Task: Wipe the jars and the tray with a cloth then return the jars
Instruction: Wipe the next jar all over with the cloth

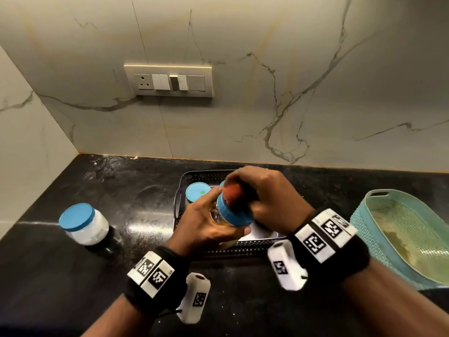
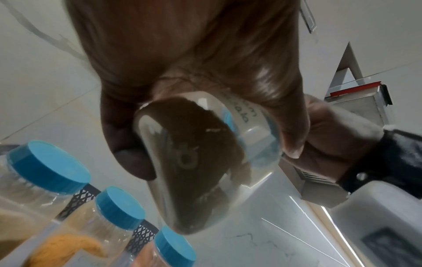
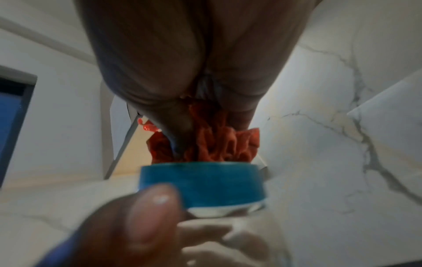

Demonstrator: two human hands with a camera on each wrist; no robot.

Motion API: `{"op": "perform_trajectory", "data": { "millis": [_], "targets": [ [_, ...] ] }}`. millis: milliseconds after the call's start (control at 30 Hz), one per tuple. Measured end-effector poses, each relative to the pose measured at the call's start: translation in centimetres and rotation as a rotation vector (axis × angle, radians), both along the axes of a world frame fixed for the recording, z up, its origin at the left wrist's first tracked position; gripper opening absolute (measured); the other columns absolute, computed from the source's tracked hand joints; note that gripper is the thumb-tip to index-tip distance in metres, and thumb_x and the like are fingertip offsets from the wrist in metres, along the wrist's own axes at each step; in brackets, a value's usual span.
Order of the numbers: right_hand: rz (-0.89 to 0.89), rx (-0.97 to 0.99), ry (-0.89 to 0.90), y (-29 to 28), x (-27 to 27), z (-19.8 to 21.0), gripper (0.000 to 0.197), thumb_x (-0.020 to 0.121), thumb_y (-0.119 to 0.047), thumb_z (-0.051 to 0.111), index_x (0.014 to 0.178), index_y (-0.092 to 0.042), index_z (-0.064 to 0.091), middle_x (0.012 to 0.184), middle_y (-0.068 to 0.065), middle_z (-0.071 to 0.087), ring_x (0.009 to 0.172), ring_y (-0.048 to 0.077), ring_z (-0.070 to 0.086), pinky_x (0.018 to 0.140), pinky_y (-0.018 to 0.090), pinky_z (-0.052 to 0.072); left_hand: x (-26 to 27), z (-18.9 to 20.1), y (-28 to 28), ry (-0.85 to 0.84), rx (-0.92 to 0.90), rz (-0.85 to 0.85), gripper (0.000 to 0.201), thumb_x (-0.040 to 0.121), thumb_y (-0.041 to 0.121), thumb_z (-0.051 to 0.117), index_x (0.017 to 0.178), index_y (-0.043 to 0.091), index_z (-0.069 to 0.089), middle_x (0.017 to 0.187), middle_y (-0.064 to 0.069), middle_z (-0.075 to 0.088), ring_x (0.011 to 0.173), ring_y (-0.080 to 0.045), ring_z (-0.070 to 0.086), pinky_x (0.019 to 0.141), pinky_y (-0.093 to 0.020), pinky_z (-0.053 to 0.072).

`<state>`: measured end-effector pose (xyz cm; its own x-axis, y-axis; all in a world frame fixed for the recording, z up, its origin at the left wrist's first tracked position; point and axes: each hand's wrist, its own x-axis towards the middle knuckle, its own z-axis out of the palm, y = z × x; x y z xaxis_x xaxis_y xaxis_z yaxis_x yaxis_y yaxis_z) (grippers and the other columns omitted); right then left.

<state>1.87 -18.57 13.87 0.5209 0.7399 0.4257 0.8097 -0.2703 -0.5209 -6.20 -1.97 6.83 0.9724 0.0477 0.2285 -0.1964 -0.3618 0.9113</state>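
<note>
My left hand (image 1: 206, 222) grips a clear jar with a blue lid (image 1: 233, 212) above the black perforated tray (image 1: 218, 249), tilted toward me. The left wrist view shows that jar (image 2: 194, 162) from below, brown powder inside, fingers (image 2: 128, 144) curled round it. My right hand (image 1: 264, 190) holds a bunched red cloth (image 1: 233, 194) against the lid top. The right wrist view shows the cloth (image 3: 217, 144) pressed on the blue lid (image 3: 203, 184). Another blue-lidded jar (image 1: 197, 192) stands in the tray. A jar of white powder (image 1: 83, 223) stands on the counter at left.
A teal plastic basket (image 1: 401, 234) sits at the right on the black counter (image 1: 73, 276). A marble wall with a switch panel (image 1: 168, 81) rises behind. In the left wrist view three blue-lidded jars (image 2: 118, 207) stand close below the held jar.
</note>
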Motion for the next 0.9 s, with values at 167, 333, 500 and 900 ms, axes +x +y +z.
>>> {"op": "perform_trajectory", "data": {
  "millis": [167, 333, 500, 900],
  "targets": [
    [0.163, -0.064, 0.001, -0.8, -1.7, 0.8, 0.023, 0.082, -0.008, 0.057, 0.102, -0.010, 0.069, 0.098, -0.003, 0.066, 0.089, 0.012, 0.062, 0.079, 0.031, 0.051, 0.2, 0.8, 0.5, -0.020, 0.024, -0.002, 0.068, 0.064, 0.037, 0.092, 0.126, 0.030, 0.063, 0.112, 0.008, 0.073, 0.104, -0.014, 0.071, 0.090, -0.031, 0.058],
    [0.214, -0.096, -0.064, -1.8, -1.2, 0.8, 0.023, 0.084, -0.006, 0.063, 0.105, -0.014, 0.069, 0.101, -0.004, 0.065, 0.090, 0.012, 0.063, 0.079, 0.034, 0.053, 0.4, 0.3, -0.1, -0.040, 0.098, 0.019, 0.067, 0.066, 0.038, 0.091, 0.125, 0.040, 0.060, 0.114, 0.016, 0.070, 0.107, -0.008, 0.069, 0.090, -0.026, 0.056],
    [0.050, -0.043, -0.020, 0.4, 0.0, 0.7, 0.021, 0.080, -0.018, 0.064, 0.099, -0.013, 0.070, 0.092, 0.001, 0.069, 0.083, 0.018, 0.064, 0.074, 0.032, 0.051, 0.8, 0.4, -0.4, -0.062, 0.310, 0.093, 0.055, 0.062, 0.055, 0.088, 0.108, 0.043, 0.060, 0.099, 0.023, 0.066, 0.093, -0.002, 0.065, 0.075, -0.023, 0.053],
    [0.116, 0.036, 0.002, -1.4, -1.0, 0.7, 0.027, 0.074, -0.001, 0.067, 0.098, -0.014, 0.070, 0.092, -0.005, 0.068, 0.084, 0.011, 0.064, 0.076, 0.025, 0.051, 1.1, 1.3, -0.6, -0.042, 0.198, 0.078, 0.061, 0.061, 0.050, 0.086, 0.116, 0.039, 0.062, 0.106, 0.022, 0.069, 0.098, -0.005, 0.069, 0.081, -0.022, 0.055]
  ]
}}
